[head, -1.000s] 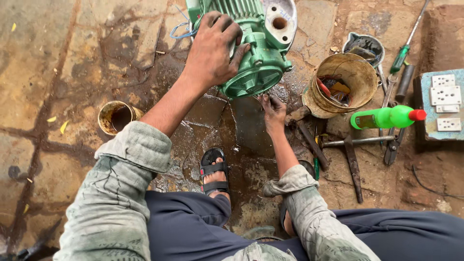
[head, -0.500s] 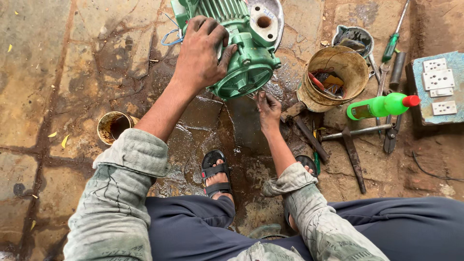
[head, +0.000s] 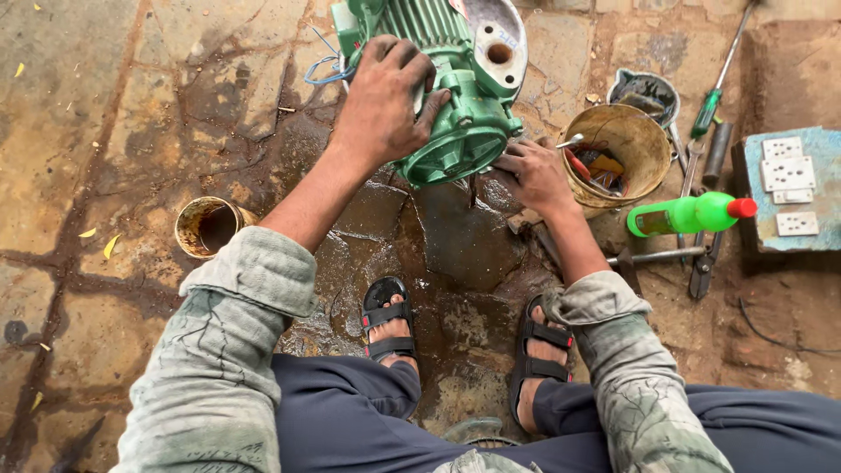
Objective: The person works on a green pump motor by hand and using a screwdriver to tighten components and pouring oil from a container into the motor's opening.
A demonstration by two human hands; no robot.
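Here, left hand (head: 385,101) splays atop green motor (head: 455,96); right hand (head: 534,175) touches its rim.

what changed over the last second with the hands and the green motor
Little: the left hand stays pressed on the green motor. The right hand has edged from under the motor's end toward the bucket. Bottle and tools unmoved.

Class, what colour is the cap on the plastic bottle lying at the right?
Red, on a green bottle; clear in the head view.

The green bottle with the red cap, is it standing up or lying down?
Lying down. The green bottle rests on its side on the ground, red cap pointing right, beside the bucket.
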